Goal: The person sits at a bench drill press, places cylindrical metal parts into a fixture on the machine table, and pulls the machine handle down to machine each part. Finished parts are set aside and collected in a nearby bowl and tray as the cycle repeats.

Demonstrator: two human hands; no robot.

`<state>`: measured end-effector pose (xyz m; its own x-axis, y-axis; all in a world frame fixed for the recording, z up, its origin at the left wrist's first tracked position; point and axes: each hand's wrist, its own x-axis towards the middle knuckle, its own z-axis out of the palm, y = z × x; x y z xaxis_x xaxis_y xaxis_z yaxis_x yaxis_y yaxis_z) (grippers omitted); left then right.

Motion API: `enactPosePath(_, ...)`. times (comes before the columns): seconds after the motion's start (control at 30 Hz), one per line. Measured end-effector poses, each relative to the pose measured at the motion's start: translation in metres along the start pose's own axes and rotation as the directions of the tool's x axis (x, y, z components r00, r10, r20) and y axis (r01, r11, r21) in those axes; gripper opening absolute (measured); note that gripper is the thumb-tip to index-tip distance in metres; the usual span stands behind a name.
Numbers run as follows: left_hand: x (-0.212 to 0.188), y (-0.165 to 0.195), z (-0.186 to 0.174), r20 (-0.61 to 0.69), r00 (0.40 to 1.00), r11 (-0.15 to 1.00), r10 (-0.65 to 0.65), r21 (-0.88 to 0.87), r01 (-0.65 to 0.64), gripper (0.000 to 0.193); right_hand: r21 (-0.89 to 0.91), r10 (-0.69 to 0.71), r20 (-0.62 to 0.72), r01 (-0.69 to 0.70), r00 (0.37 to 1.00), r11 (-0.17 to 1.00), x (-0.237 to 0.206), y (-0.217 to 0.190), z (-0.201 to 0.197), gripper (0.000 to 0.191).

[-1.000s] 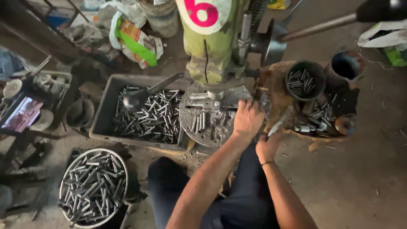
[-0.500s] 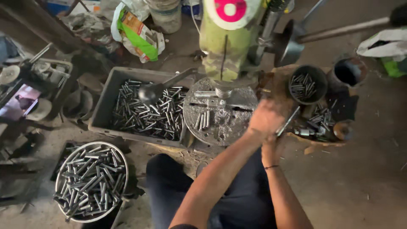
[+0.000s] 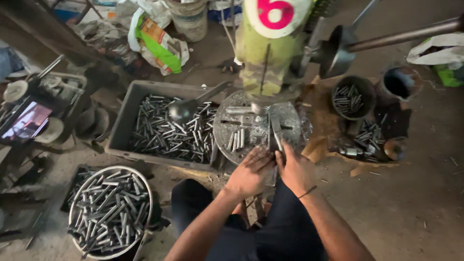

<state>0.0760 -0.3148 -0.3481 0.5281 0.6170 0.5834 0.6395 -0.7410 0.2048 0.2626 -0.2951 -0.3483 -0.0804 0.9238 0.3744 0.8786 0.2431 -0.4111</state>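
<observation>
Both hands have pulled in from the right side of the drill press [image 3: 270, 53] and now meet at the near edge of its round work plate [image 3: 241, 140]. A second ago they were over by the cluttered board on the right, the right hand carrying a slim tool; now the work looks to have moved from fetching to setting a piece under the spindle.

Left hand [image 3: 250, 173] lies flat, fingers spread and pressed down on the plate edge, grasping nothing that I can make out. Right hand [image 3: 296, 170] is curled, fingers pinched around a thin metal rod [image 3: 277, 141] that stands up just before the spindle; what lies under the two palms is hidden.

On the plate, a few short steel pins [image 3: 236, 140] lie side by side, bright grey and cylindrical, just left of the hands. The grey crate [image 3: 126, 116] to the left holds a deep pile of the same pins, with a dark ladle [image 3: 186, 107] resting on top. Nearer the knees, a round tub [image 3: 110, 212] is full of longer rods. At right, a dark can [image 3: 349, 96] holds more pins.
</observation>
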Motion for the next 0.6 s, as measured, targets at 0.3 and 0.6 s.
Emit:
enactPosePath(0.3, -0.040, -0.090, -0.023, -0.187, 0.578, 0.607, -0.794, -0.281, 0.743, 0.017, 0.328, 0.244, 0.092, -0.261, 0.965, 0.908, -0.008, 0.022, 0.012, 0.034)
enactPosePath(0.6, -0.034, -0.119, -0.004, -0.144, 0.593, 0.610, -0.793, -0.187, 0.770, 0.016, 0.345, 0.280, 0.038, -0.276, 0.959, 0.897, -0.029, 0.062, 0.033, 0.028)
